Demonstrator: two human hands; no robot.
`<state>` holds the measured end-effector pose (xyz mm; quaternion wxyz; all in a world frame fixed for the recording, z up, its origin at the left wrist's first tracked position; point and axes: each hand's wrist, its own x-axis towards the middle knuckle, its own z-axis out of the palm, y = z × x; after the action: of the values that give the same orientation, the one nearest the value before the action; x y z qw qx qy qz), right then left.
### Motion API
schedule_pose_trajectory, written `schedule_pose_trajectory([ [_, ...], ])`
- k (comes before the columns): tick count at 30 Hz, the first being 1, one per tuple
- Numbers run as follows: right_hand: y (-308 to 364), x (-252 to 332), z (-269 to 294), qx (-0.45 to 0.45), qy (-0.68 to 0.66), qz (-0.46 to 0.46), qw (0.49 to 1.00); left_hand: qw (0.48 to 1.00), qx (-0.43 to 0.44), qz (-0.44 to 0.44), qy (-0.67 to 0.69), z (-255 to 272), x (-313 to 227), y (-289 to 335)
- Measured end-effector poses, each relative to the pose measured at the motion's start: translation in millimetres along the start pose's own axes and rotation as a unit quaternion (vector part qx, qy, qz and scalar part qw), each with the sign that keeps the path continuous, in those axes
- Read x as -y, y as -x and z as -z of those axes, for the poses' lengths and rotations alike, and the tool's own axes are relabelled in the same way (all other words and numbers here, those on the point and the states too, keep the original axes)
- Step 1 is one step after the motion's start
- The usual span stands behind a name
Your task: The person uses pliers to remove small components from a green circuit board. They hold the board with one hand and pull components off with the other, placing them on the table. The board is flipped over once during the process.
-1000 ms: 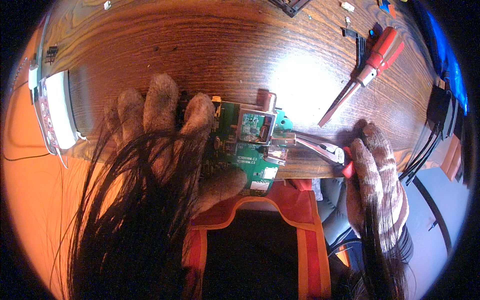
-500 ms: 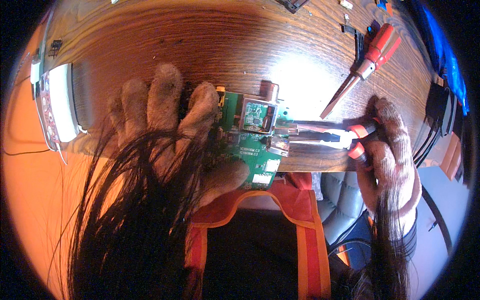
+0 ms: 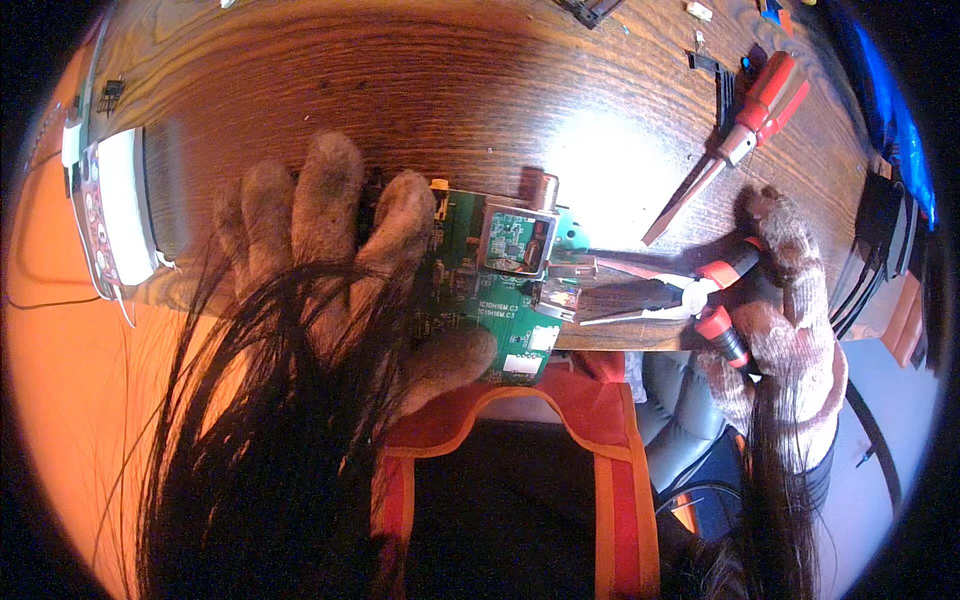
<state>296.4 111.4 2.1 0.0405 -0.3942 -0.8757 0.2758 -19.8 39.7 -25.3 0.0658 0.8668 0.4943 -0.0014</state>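
Observation:
A green circuit board (image 3: 505, 328) lies at the table's near edge. My gloved left hand (image 3: 325, 235) holds its left side, the thumb on the board's lower part and the fingers stretched beyond its upper left. Long strands of dark hair partly cover this hand. On the board sit a square metal housing (image 3: 518, 241) and, at its right edge, small metal connectors (image 3: 557, 299). My gloved right hand (image 3: 795, 325) is wrapped round the red and black handles of long-nose pliers (image 3: 692, 296). Their jaws are spread apart, with the tips beside the connectors.
A red-handled screwdriver (image 3: 765, 105) lies beyond the pliers, next to a black cable piece (image 3: 725, 85). At the left stands a white box-like object (image 3: 130, 215). Blue plastic (image 3: 890, 110) and black cables (image 3: 868, 255) are at the right. Below the table edge shows a red apron (image 3: 420, 425) with orange trim.
The pliers' jaws have opened wide and their handles have spread, with my right fingers moving apart. My left hand and the board have barely moved.

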Motion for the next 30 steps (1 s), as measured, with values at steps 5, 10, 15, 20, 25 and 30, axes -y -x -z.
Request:
schedule_pose_trajectory([
  [5, 2.2, -6.8, -5.2, -0.032, 0.017, 0.014, 0.999, 1.0, -0.004, -0.02, 0.012, 6.4, -0.5, -0.9],
  [10, 5.9, -9.8, -7.9, -0.111, -0.064, -0.026, 0.991, 0.999, 0.026, 0.015, -0.019, 2.2, 3.4, 1.8],
  [15, 7.9, -17.1, -1.2, -0.063, 0.211, 0.084, 0.972, 1.0, 0.016, 0.022, 0.002, -1.6, 3.9, 3.9],
  [20, 2.2, -16.6, 0.3, -0.058, 0.103, -0.023, 0.993, 0.999, 0.012, 0.029, 0.01, -0.5, 3.1, 2.7],
  [25, -15.6, -12.4, 11.4, -0.011, 0.178, -0.007, 0.984, 0.999, 0.01, 0.04, 0.019, -2.3, 3.7, 3.0],
  [30, -26.9, -10.4, 17.8, 0.011, 0.283, 0.129, 0.95, 0.999, 0.005, 0.047, 0.027, -2.7, 4.4, 5.6],
])
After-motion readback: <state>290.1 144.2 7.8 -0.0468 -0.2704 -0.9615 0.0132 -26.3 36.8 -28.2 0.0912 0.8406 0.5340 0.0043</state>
